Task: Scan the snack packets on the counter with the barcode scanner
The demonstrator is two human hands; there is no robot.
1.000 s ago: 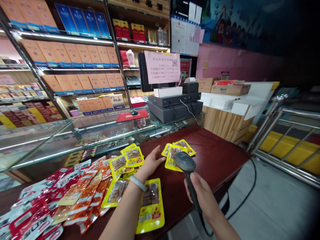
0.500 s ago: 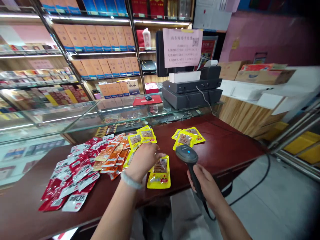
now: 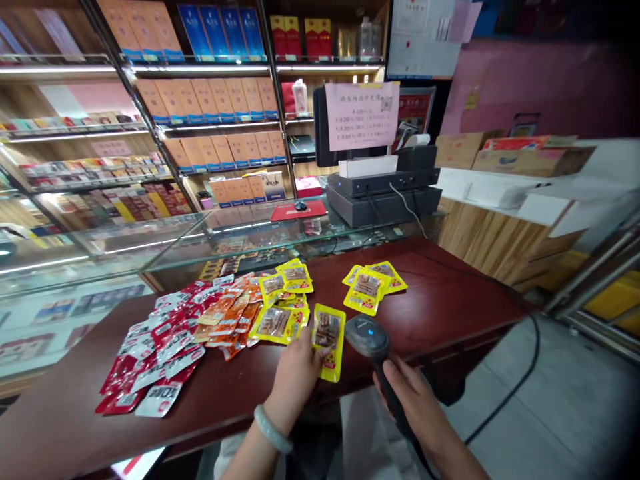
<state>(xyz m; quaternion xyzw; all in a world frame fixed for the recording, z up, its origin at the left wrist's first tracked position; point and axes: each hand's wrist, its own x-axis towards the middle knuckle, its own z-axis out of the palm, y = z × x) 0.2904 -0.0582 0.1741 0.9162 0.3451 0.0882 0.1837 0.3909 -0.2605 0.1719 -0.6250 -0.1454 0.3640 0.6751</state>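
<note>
One yellow snack packet (image 3: pixel 327 340) lies near the counter (image 3: pixel 450 313) edge, long axis running near to far, my left hand (image 3: pixel 295 370) pinching its near-left edge, my right hand (image 3: pixel 415 400) clamped on the scanner (image 3: pixel 367 337) just right.

Left hand (image 3: pixel 299 373): bare, no glove, no ring visible. Left wrist: one pale grey-green bangle (image 3: pixel 273 430), smooth, rounded, jade-like, snug fit. Left forearm bare, no sleeve in view. Right hand (image 3: pixel 417 403): bare, no glove, nothing on wrist that shows. Right forearm bare to frame edge. Light-coloured clothing at bottom edge between arms, too cropped for detail.
</note>
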